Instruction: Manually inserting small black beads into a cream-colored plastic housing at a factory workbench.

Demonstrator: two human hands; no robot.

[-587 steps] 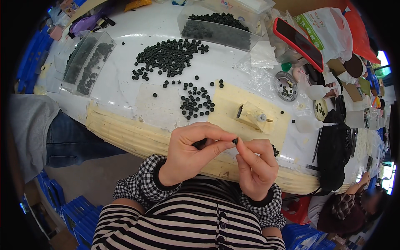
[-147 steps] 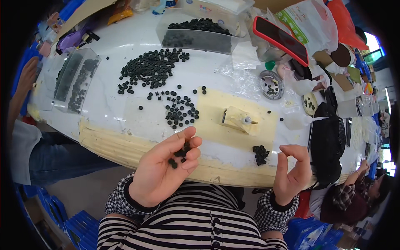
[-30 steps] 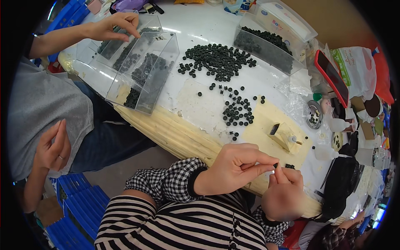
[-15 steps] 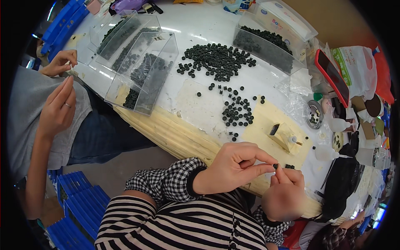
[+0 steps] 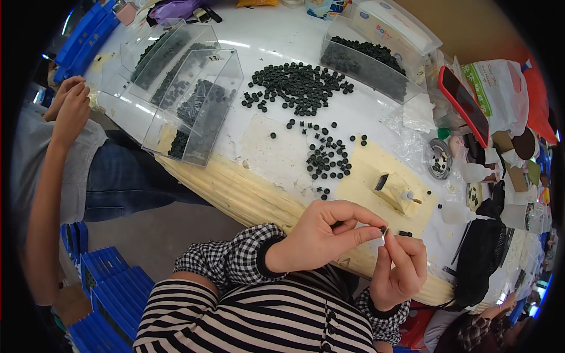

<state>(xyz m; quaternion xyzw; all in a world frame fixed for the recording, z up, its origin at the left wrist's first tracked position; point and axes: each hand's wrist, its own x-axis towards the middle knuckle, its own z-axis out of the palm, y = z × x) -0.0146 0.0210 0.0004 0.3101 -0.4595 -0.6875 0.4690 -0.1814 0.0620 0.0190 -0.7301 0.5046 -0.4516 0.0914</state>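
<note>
In front of my body, my left hand (image 5: 329, 235) pinches a small black round part (image 5: 383, 230) between thumb and forefinger. My right hand (image 5: 400, 272) meets it there, its fingers curled and a fingertip against the part. Just below the part, a thin shiny sliver (image 5: 384, 237) shows at the right fingertips; its kind is too small to tell. Beyond my hands, a wooden block with a metal pin (image 5: 400, 194) stands on a yellowish sheet (image 5: 360, 183). Loose black round parts (image 5: 328, 159) lie scattered to the left of the block, with a larger pile (image 5: 297, 85) farther back.
Clear bins of black parts stand at the left (image 5: 203, 123) and at the back right (image 5: 371, 70). A red-edged phone (image 5: 464, 106) leans at the right, near a metal dish (image 5: 440, 159) and a black bag (image 5: 479, 253). A co-worker's hands (image 5: 72, 106) are at the far left.
My right hand has shifted and turned slightly, so its fingers and the shiny sliver now show. My left hand keeps its pinch. The co-worker's hands have come together.
</note>
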